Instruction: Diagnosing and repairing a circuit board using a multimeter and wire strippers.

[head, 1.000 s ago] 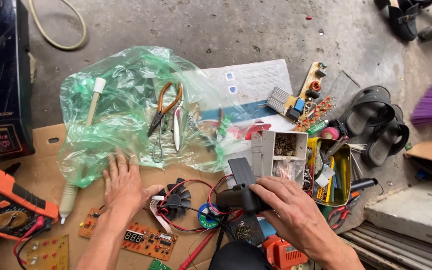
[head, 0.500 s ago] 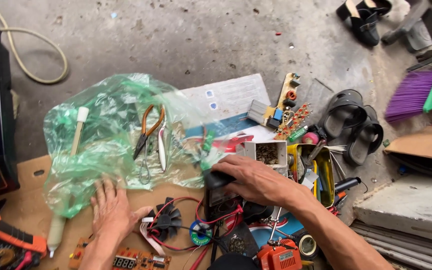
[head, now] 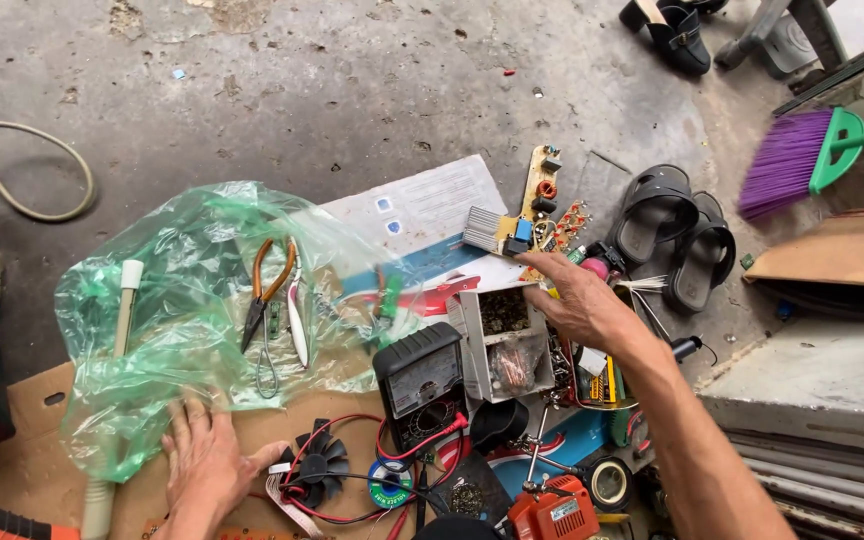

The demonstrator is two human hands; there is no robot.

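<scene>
Reaching with curled fingers, right hand (head: 580,300) touches the parts box (head: 504,345); left hand (head: 204,462) lies spread on cardboard (head: 32,400).

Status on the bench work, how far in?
Early, by the look of it. Done: the multimeter lies face up on the cardboard, leads attached. In hand: the right hand reaches over the small parts box toward the circuit board; the left hand lies flat by the green bag. Left: pliers untouched on the bag, fan loose, nothing being probed.
</scene>
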